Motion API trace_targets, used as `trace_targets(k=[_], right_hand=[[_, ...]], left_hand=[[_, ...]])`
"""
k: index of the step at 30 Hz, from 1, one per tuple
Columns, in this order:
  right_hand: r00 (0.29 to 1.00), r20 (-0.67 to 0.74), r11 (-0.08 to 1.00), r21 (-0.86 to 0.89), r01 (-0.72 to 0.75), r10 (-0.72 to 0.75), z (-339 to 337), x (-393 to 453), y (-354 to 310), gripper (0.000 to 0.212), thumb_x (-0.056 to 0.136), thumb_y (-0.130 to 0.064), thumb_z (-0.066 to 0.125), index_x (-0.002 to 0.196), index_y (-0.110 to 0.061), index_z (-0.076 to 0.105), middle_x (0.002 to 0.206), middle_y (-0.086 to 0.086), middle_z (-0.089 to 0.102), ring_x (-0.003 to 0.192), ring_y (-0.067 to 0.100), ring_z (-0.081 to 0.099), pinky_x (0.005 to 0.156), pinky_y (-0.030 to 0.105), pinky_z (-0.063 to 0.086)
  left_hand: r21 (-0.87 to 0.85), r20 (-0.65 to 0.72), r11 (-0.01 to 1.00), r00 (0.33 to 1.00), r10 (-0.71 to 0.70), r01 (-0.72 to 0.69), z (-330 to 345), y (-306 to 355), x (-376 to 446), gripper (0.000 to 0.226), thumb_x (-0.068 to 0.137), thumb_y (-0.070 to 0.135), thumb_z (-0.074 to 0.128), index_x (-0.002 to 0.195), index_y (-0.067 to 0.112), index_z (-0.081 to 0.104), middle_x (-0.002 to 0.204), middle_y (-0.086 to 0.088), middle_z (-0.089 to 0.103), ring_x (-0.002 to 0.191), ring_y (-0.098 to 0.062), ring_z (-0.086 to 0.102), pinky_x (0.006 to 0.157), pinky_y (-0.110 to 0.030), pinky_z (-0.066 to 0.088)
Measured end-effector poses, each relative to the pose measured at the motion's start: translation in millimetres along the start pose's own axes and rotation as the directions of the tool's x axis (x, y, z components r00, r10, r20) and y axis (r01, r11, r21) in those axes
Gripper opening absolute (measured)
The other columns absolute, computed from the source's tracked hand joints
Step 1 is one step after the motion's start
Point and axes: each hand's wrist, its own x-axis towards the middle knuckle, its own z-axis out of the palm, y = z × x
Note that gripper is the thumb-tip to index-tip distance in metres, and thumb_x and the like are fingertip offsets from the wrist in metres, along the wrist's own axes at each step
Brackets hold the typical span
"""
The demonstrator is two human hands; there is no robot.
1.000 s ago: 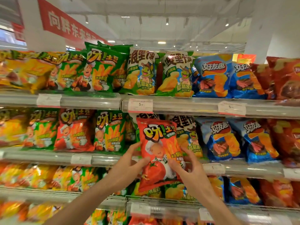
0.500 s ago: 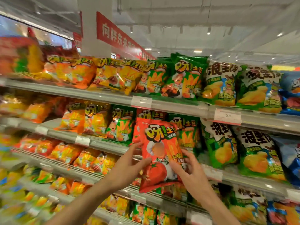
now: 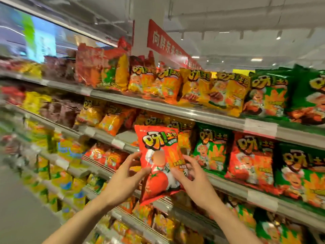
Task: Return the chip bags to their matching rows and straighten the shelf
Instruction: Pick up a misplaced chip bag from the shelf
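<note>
The red bag (image 3: 159, 161) reads "呀!土豆" in big yellow-green letters above a tomato picture; smaller print is unreadable. It is held upright in front of the middle shelf (image 3: 228, 188), beside green and red bags of the same brand. The left hand (image 3: 125, 180) and right hand (image 3: 191, 178) pinch its lower sides, fingers curled, forearms raised. A red banner (image 3: 163, 43) begins "向胖东来".

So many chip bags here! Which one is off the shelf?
The red tomato bag, gripped between the left hand and right hand; all others sit on shelves.
</note>
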Motion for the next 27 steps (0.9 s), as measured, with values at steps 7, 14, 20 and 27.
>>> trace_targets(k=[7,14,20,27], right_hand=[[0.998,0.063,1.0,0.0,0.027,-0.027,100.6,98.8,17.1,0.067,0.067,-0.077,0.07,0.125,-0.056,0.045,0.122,-0.018,0.062,0.109,-0.006,0.06,0.094,0.03,0.052],[0.999,0.045,1.0,-0.008,0.029,-0.029,189.0,221.1,22.5,0.072,0.069,-0.078,0.064,0.132,-0.048,0.042,0.122,-0.026,0.054,0.111,-0.015,0.05,0.094,0.024,0.046],[1.0,-0.025,0.999,-0.049,0.013,-0.014,236.2,295.1,30.3,0.083,0.066,-0.088,0.052,0.136,-0.047,0.036,0.118,-0.025,0.058,0.099,-0.01,0.057,0.09,0.029,0.05],[0.993,-0.116,0.964,-0.259,-0.062,0.033,242.8,348.3,42.3,0.079,0.08,-0.076,0.049,0.146,-0.038,0.027,0.134,-0.011,0.058,0.119,0.011,0.057,0.101,0.039,0.047]], left_hand=[[-0.005,-0.078,0.997,0.994,-0.072,0.072,-87.2,-55.4,57.0,0.057,0.089,0.038,0.07,0.141,0.035,0.046,0.127,0.006,0.064,0.1,-0.013,0.072,0.07,-0.037,0.06],[0.032,-0.133,0.992,0.985,-0.114,0.119,-168.6,-92.2,159.9,0.071,0.075,0.062,0.069,0.139,0.044,0.045,0.123,0.009,0.066,0.101,-0.009,0.069,0.083,-0.037,0.058],[0.137,-0.093,0.989,0.994,-0.05,0.063,-209.3,-122.5,234.0,0.089,0.067,0.071,0.069,0.146,0.045,0.038,0.118,0.024,0.065,0.103,-0.002,0.068,0.094,-0.035,0.055],[0.211,0.046,0.973,0.995,0.091,-0.098,-216.0,-151.3,311.4,0.07,0.088,0.044,0.071,0.147,0.044,0.034,0.145,0.029,0.043,0.13,0.006,0.046,0.108,-0.026,0.042]])
